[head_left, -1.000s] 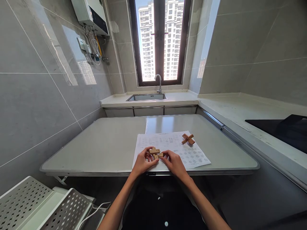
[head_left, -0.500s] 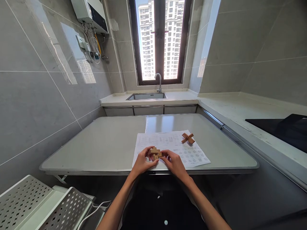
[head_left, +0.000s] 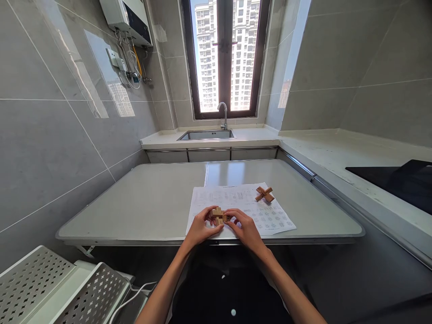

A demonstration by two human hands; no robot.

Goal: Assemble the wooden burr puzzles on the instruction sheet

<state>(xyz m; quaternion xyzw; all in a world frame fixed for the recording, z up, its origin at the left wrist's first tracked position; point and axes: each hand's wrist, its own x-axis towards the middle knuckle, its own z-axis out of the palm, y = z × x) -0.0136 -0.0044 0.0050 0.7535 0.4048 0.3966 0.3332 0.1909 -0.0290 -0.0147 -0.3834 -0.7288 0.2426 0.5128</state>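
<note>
A small cluster of interlocked wooden puzzle pieces (head_left: 218, 214) is held between both hands just above a printed paper sheet (head_left: 236, 198). My left hand (head_left: 200, 228) pinches the cluster from the left. My right hand (head_left: 245, 229) grips it from the right, with fingers curled over its top. A second wooden puzzle, cross-shaped (head_left: 264, 194), lies on the sheet's far right corner, apart from both hands.
The sheet lies on a grey folding table (head_left: 145, 202) near its front edge. Behind are a counter with a sink (head_left: 206, 135) and tap (head_left: 223, 113) under a window. A black hob (head_left: 398, 180) sits on the right counter. Perforated white shelves (head_left: 50, 288) stand lower left.
My right fingers have moved up over the top of the wooden cluster. The cluster has barely shifted. The cross-shaped puzzle has not moved.
</note>
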